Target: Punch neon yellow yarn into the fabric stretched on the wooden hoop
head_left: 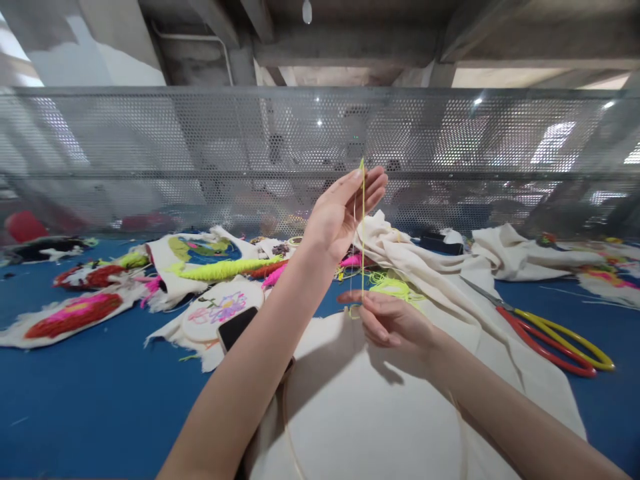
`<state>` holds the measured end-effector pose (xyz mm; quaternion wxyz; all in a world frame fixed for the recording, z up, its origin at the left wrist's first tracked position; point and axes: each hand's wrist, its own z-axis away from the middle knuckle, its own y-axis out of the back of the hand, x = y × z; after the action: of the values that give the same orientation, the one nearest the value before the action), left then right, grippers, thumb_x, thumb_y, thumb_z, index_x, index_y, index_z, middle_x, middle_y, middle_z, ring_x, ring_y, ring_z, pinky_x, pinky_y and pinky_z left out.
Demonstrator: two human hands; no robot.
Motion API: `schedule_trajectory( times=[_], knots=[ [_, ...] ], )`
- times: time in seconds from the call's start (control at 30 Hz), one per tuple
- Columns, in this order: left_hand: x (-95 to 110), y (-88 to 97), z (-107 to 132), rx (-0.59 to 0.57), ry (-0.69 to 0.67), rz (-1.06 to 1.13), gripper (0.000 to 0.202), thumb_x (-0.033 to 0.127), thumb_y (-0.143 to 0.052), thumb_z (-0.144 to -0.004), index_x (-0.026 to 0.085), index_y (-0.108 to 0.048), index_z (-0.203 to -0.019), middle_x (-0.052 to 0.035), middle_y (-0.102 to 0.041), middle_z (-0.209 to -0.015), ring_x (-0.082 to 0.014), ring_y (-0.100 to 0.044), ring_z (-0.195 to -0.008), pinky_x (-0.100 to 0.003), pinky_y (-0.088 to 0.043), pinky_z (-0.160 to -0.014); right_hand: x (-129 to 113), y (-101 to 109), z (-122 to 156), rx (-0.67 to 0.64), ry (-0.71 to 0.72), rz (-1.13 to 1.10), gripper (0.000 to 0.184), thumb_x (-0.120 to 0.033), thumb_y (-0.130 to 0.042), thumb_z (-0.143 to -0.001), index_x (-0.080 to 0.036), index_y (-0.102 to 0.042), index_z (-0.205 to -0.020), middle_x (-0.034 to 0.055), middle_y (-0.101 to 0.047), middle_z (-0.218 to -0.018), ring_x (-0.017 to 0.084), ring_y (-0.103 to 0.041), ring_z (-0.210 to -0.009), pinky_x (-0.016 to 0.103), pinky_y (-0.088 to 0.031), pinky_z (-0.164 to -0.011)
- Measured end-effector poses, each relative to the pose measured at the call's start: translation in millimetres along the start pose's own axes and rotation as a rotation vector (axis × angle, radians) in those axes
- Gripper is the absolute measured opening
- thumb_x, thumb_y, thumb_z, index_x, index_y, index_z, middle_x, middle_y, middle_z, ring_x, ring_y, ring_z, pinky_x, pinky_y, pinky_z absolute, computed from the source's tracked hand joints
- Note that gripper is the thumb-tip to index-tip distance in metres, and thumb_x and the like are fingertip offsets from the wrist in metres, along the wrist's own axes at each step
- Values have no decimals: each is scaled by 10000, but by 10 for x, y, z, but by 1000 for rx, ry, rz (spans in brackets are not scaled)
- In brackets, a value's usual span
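My left hand [337,210] is raised in front of the mesh screen, a yellow-green thread [363,233] pinched at its fingertips. Below it my right hand [397,320] closes thumb and forefinger on the lower part of that thread, which runs taut and upright between the two hands. A thinner, paler strand hangs beside it. Whether a needle is in either hand is too small to tell. Under my right hand lies white cloth [375,413], stretched in a large embroidery hoop [290,433] whose near part leaves the view.
Red-and-yellow-handled scissors [555,340] lie at right beside rumpled white cloth [430,273]. A small hoop with a stitched flower [223,310] and a black phone [237,328] are left of my arm. Several embroidered pieces cover the blue table [100,407]; a perforated metal screen [210,153] stands behind.
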<state>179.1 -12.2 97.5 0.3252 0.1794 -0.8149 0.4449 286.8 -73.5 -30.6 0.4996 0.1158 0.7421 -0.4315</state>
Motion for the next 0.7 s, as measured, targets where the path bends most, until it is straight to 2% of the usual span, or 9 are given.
schedule_trajectory(
  times=[0.07,0.2,0.33,0.43,0.57,0.7],
  knots=[
    [12,4,0,-7,-1,3,357,143,-463,-901,70,-493,-1250,-112,-589,-1243,-203,-548,-1147,-267,-466,-959,-4,12,-3,-17,12,19,209,-241,-455,-917,-108,-582,-1017,-47,-537,-485,25,-330,-311,153,-248,-356],
    [4,8,-5,-3,-5,27,354,133,-465,-899,101,-501,-1250,-99,-593,-1242,-221,-540,-1153,-302,-471,-959,8,26,-32,13,31,19,156,-242,-463,-908,-133,-574,-903,-57,-515,-470,27,-325,-315,147,-255,-360],
    [-12,23,-12,-13,-40,-21,344,143,-469,-898,41,-501,-1225,-146,-582,-1245,-209,-546,-1149,-260,-464,-958,21,30,-45,50,37,36,115,-257,-508,-875,-154,-552,-854,-59,-511,-457,35,-332,-318,149,-261,-362],
    [-17,37,-16,-7,-51,-59,298,149,-462,-901,56,-538,-1174,-123,-617,-1201,-190,-564,-1130,-253,-465,-955,19,28,-44,73,41,61,96,-242,-514,-859,-159,-541,-819,-64,-486,-431,36,-306,-311,153,-236,-358],
    [-22,46,-26,1,-68,-96,249,149,-458,-900,77,-575,-1108,-97,-660,-1121,-185,-575,-1118,-273,-473,-954,-19,0,-50,151,30,133,95,-247,-539,-822,-159,-539,-787,-83,-413,-394,36,-255,-308,163,-187,-349],
    [-35,40,-35,13,-75,-134,246,160,-445,-904,93,-576,-1101,-91,-650,-1137,-170,-580,-1110,-264,-477,-947,-45,-15,-70,244,19,194,139,-274,-586,-765,-153,-526,-734,-103,-331,-386,28,-202,-321,166,-148,-348]
  ],
)
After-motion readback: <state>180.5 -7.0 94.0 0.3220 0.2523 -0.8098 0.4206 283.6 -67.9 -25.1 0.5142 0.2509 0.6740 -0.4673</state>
